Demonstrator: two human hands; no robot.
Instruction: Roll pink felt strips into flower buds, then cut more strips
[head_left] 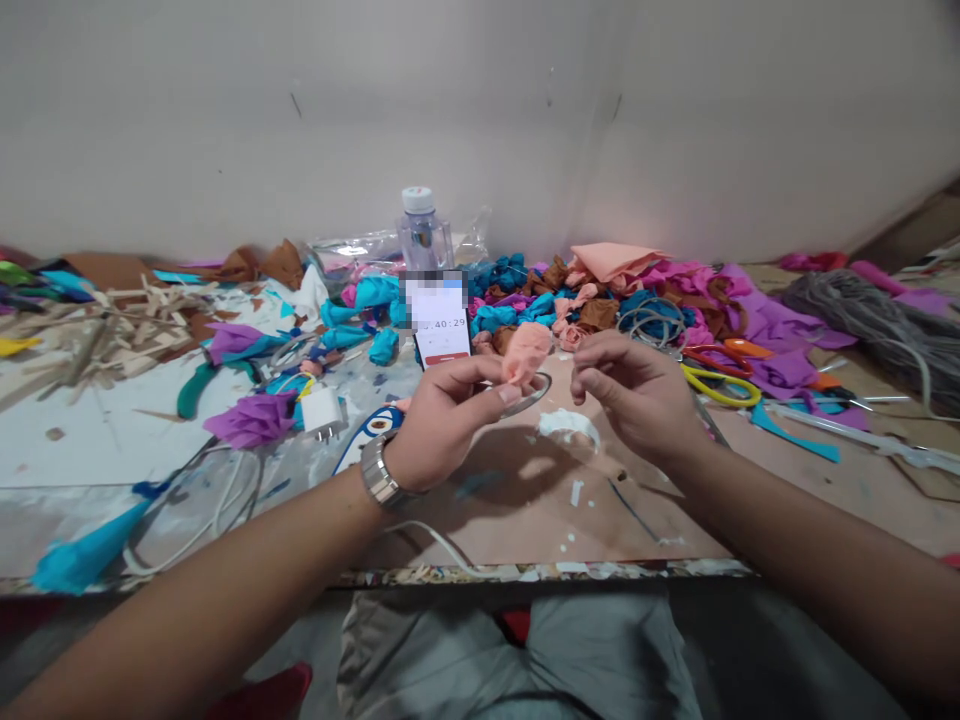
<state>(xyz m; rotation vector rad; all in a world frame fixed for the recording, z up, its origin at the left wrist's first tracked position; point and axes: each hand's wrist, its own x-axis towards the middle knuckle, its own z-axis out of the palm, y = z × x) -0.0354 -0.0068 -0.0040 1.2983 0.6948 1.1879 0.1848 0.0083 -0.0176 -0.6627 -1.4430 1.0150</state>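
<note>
Paper bundle [527, 352] peach; plier handles [196, 390] teal; bottle cap [418, 199] white; scissor loops [721, 386] yellow.

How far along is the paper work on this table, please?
The purple flower and blue cone already look shaped. The left hand holds a peach paper bud; the right hand is open nearby. The folded peach sheet probably remains to be shaped.

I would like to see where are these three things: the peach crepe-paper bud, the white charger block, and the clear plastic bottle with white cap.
Peach crepe-paper bud [528, 348]: head view, its rounded body.
White charger block [322, 409]: head view, its casing.
Clear plastic bottle [420, 242]: head view, its body.
</note>
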